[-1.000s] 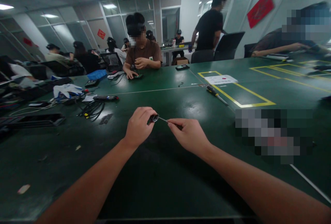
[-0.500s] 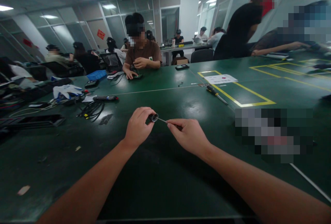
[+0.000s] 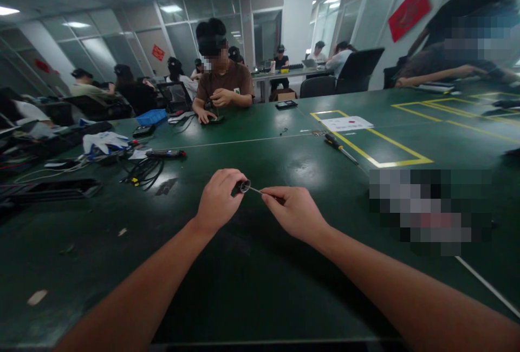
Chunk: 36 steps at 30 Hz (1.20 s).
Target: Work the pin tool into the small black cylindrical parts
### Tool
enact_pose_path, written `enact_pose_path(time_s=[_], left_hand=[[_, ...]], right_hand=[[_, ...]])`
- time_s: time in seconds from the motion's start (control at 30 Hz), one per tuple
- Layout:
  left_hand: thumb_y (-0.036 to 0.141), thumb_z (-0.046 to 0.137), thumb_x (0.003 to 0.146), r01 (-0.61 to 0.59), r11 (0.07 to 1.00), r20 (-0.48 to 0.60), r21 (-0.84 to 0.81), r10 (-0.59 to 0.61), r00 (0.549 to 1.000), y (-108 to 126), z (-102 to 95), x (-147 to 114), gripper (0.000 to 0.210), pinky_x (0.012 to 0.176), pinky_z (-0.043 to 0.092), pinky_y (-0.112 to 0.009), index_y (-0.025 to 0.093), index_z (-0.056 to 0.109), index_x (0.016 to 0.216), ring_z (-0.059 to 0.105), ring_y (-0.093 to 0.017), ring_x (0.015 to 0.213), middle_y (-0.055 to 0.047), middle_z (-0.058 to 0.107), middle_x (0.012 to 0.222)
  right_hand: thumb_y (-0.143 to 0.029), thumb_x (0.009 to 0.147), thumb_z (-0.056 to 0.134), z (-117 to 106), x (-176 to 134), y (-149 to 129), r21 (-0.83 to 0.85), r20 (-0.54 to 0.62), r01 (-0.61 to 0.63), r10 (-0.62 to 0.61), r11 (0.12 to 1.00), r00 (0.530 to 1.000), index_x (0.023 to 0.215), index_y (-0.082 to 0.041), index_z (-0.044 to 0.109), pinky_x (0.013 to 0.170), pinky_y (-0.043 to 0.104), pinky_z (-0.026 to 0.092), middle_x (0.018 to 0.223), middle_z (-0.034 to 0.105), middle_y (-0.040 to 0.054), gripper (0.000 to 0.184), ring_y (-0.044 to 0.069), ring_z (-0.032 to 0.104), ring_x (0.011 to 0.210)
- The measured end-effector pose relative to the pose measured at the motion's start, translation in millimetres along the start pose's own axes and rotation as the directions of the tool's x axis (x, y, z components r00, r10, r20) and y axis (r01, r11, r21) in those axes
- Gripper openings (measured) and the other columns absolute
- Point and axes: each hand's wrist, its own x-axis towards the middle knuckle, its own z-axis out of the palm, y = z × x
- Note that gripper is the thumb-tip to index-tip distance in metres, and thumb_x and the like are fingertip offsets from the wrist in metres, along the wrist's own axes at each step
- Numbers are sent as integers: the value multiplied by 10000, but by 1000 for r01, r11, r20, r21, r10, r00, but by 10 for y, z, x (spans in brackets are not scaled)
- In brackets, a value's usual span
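Observation:
My left hand [image 3: 219, 197] is closed around a small dark cylindrical part [image 3: 244, 186], its round open end turned toward my right. Between the fingers of my right hand [image 3: 294, 208] is a thin tool with a slim metal shaft [image 3: 255, 190], which looks like a small screwdriver. The tip of that shaft reaches the open end of the cylinder; whether it touches anything inside is too small to tell. Both hands are held over the green table [image 3: 227, 298], and most of the tool's handle is hidden by my right fingers.
A yellow-black screwdriver [image 3: 336, 143] lies near a paper sheet [image 3: 347, 124]. Cables [image 3: 146, 173], a black tool [image 3: 166, 154] and white gloves [image 3: 104, 143] lie left. Across the table a co-worker [image 3: 225, 84] handles a small item near a blue bin [image 3: 151, 117].
My hands stay almost in place; the cylinder's open end has turned slightly, with the shaft still at it. At the right, a person in black has moved further right, uncovering a chair.

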Motion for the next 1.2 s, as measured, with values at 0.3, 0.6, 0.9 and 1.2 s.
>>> enact_pose_path(time_s=[0.3,0.6,0.9,1.2], left_hand=[[8,623,829,55,998,31,39,-56,998,-129,-48,13,245,919,529,-380,189,639,993,637,-231,1007,-67,694,1029],[7,629,839,27,999,38,34,-29,999,-98,-26,7,237,908,523,-372,194,637,984,624,-225,1000,-61,683,1019],[-2,613,838,34,997,65,69,-39,997,-140,-6,4,250,920,514,-378,200,635,985,607,-237,1015,-65,676,1030],[39,608,805,245,964,361,103,-266,894,-142,52,-20,262,859,541,-374,204,661,1001,642,-238,975,-69,674,1061]], right_hand=[[-321,919,630,-299,133,136,165,145,8,-32,986,989,1085,-231,823,735,294,507,984,817,22,271,191,716,825],[-288,958,555,-137,75,39,-60,108,-2,8,998,994,1075,-234,823,639,284,453,827,801,-6,297,151,663,640],[-292,951,551,-172,94,61,-101,122,-33,45,994,992,1058,-253,827,647,284,464,836,804,-7,299,164,686,685],[-282,933,547,-136,148,179,-308,90,-182,219,934,972,969,-223,830,630,304,459,845,798,50,292,189,679,703]])
